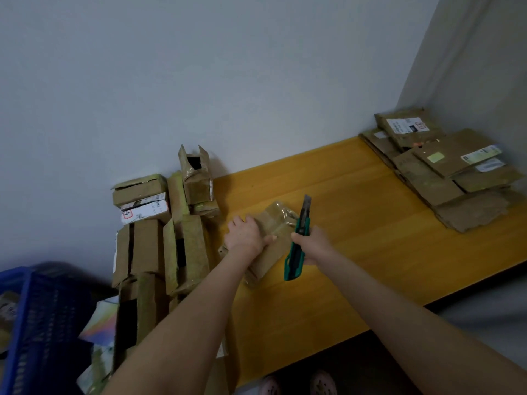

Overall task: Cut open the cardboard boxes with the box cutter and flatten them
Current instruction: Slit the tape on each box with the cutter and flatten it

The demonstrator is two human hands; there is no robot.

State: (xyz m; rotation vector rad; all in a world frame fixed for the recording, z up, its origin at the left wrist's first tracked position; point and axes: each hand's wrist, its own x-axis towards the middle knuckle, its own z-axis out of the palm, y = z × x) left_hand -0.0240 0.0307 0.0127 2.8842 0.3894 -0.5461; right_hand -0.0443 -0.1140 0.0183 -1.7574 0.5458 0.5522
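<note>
A small taped cardboard box [275,223] lies on the yellow table [356,212] near its left end. My left hand [246,235] presses down on the box's left side, fingers spread over it. My right hand [312,243] grips a green box cutter [299,240] just right of the box. Its blade points up and away, above the box's right edge and not touching the cardboard.
Several uncut boxes [159,238] are stacked at the table's left end against the wall. A pile of flattened cardboard [445,172] lies at the far right corner. A blue plastic crate [34,323] stands at lower left. Bare table lies between box and pile.
</note>
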